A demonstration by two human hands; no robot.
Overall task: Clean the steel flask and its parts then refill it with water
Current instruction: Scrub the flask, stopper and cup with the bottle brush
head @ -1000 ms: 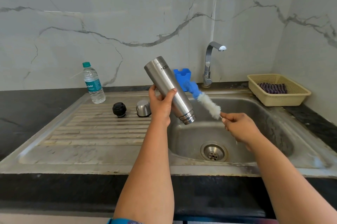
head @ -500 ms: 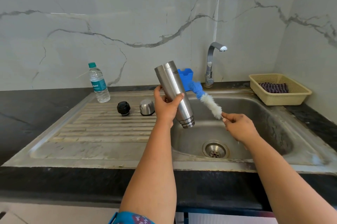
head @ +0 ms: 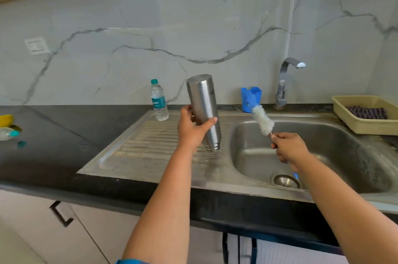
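The step in hand looks like the scrubbing of the flask's inside, judged from how things are held. The left hand [head: 192,128] grips the steel flask [head: 204,111] round its lower body, thumb on one side and fingers on the other. The flask sits at the middle of the frame, above the ribbed draining board [head: 150,141], turned mouth-down with its closed base uppermost and tilted slightly. The right hand [head: 289,147] is closed round the handle of a bottle brush [head: 261,119], whose white fluffy head points up and away over the sink [head: 323,145], to the right of the flask and apart from it.

The next move probably calls for turning the flask's mouth toward the brush and lining the head up with the narrow opening.

The flask is plain brushed steel, tall and slim, with a threaded neck at the bottom end. Its cap is off and not visible here.
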